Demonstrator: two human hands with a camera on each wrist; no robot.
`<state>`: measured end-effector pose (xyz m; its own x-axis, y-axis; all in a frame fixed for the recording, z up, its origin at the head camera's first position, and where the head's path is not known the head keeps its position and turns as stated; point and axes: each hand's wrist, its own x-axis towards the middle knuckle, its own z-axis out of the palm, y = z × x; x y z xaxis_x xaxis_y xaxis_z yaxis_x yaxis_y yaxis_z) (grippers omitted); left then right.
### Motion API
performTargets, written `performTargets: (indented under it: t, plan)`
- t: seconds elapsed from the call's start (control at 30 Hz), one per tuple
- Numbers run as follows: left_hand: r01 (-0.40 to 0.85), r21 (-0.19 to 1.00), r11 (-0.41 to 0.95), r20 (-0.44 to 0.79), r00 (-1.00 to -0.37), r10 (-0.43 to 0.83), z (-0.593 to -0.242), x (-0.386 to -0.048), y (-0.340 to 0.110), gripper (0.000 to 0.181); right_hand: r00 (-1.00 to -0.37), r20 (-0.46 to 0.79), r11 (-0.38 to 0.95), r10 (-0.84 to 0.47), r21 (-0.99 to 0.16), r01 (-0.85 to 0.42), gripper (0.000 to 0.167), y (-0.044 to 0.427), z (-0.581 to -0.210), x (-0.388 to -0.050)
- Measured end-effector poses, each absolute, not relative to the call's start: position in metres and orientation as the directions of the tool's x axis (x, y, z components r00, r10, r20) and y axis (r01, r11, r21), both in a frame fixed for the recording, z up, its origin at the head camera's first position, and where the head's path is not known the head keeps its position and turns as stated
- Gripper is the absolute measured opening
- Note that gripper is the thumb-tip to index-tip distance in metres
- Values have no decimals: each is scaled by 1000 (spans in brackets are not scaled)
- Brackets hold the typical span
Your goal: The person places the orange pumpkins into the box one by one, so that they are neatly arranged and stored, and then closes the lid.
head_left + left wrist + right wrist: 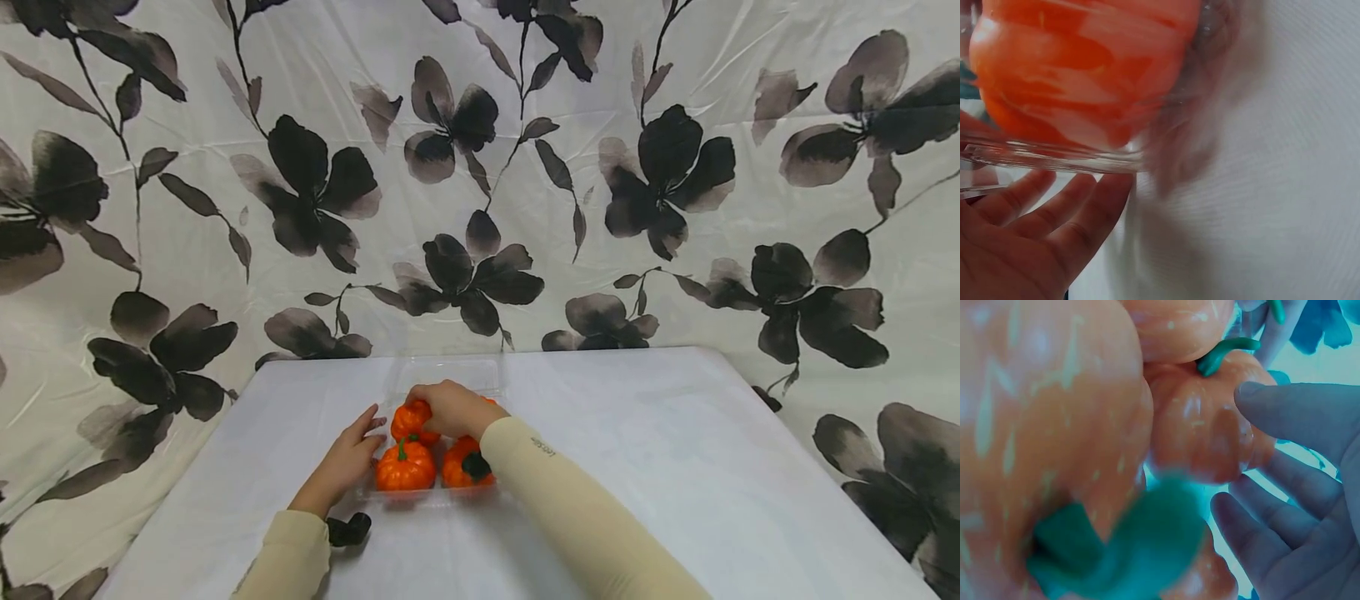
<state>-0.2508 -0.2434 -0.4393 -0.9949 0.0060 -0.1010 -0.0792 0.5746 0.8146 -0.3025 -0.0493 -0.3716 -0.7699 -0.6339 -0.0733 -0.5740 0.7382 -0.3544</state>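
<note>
Several glossy orange toy pumpkins sit in a clear plastic container in the head view. My right hand reaches over them and grips the back-left pumpkin. In the right wrist view its thumb lies against that pumpkin, which has a curved green stem, with the fingers round its other side. My left hand is beside the container's left wall, next to the front-left pumpkin. Its extended fingers touch the plastic from outside in the left wrist view. The front-right pumpkin is partly hidden by my right wrist.
Behind the pumpkins, the container's clear lid stands open. A white cloth covers the table. Beyond its far edge hangs a white curtain with dark flowers. A black device is at my left wrist.
</note>
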Motion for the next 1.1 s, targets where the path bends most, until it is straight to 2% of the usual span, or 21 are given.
performTargets:
  t: [0.3,0.63,1.1]
  plan:
    - [-94,815,572,-165,-984,74,-432,-255,-249,67,-752,-100,726,-652,-368,-580,46,-38,-366,-303]
    - [-54,790,611,-177,-974,143,-416,-268,-260,66,-747,-37,704,-664,-367,-608,43,-18,-358,-315]
    - [-41,712,701,-241,-952,189,-395,-283,-275,65,-815,57,744,-577,-374,-553,38,15,-361,-333]
